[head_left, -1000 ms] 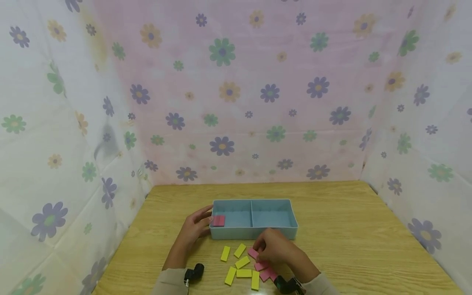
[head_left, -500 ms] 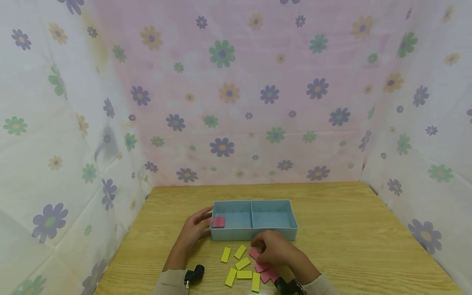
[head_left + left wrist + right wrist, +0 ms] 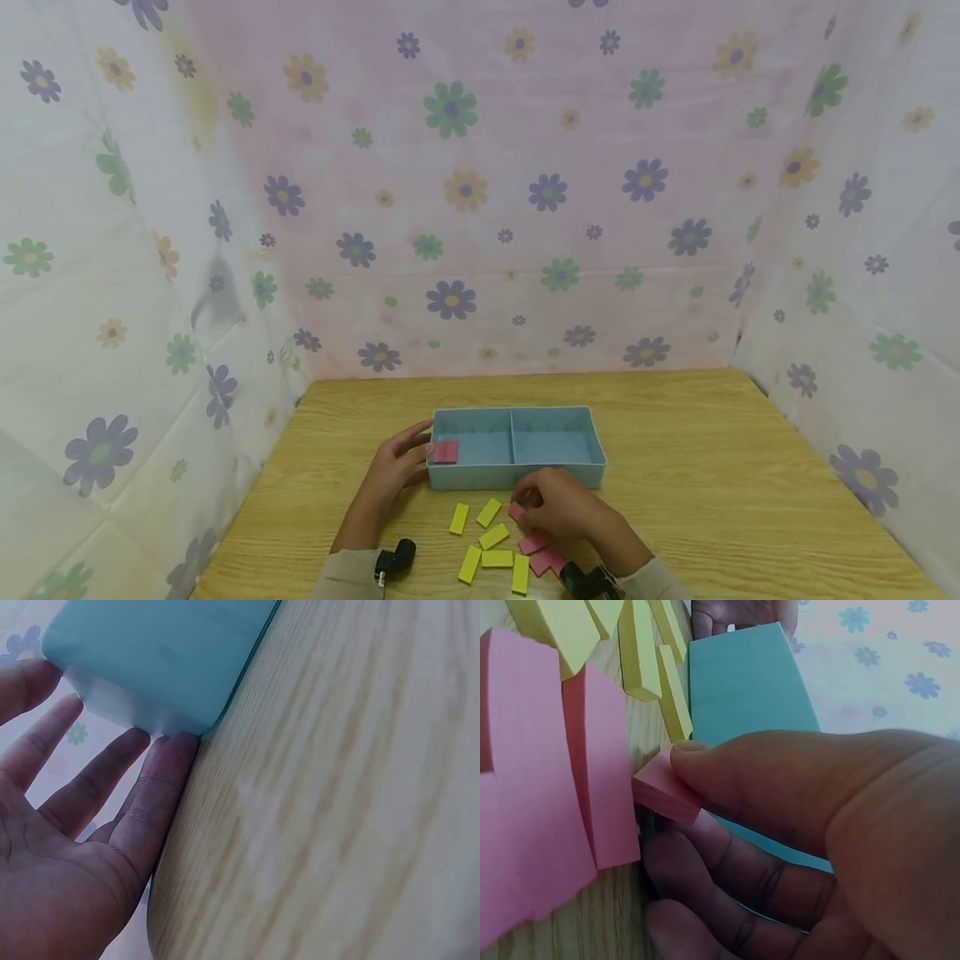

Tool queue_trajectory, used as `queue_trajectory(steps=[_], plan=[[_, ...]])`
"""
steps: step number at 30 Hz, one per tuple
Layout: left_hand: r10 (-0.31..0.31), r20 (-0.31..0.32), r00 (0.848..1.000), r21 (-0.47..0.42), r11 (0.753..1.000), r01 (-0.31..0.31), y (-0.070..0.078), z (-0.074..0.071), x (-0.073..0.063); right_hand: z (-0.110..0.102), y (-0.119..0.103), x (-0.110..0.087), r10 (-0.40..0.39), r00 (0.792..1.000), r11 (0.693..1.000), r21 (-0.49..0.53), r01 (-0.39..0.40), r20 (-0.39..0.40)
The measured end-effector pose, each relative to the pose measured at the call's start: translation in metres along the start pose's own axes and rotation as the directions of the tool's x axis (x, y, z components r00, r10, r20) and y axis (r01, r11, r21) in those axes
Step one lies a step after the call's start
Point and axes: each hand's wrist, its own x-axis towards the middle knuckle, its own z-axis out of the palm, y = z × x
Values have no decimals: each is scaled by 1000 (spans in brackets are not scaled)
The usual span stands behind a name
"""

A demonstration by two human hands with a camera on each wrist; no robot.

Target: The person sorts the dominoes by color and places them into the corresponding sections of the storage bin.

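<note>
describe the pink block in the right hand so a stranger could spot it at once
Find the two-compartment blue tray on the wooden table. Just in front of its near wall is the right hand, pinching the pink block. Unlike the other pink blocks, this one is gripped.

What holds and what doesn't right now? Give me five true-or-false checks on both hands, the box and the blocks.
1. The right hand pinches a pink block. True.
2. The left hand is clear of the blue box. False: its fingers touch the box's end.
3. A divider splits the box in two. True.
4. Pink shows inside the right compartment. False: it shows inside the left compartment.
5. Six yellow blocks lie on the table. True.
</note>
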Motion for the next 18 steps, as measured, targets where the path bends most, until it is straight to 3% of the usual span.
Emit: queue_trajectory(steps=[18], plan=[[4, -12, 1000, 15, 1000, -4, 2, 1, -1, -8, -3, 0, -36, 999, 999, 27, 35, 21]])
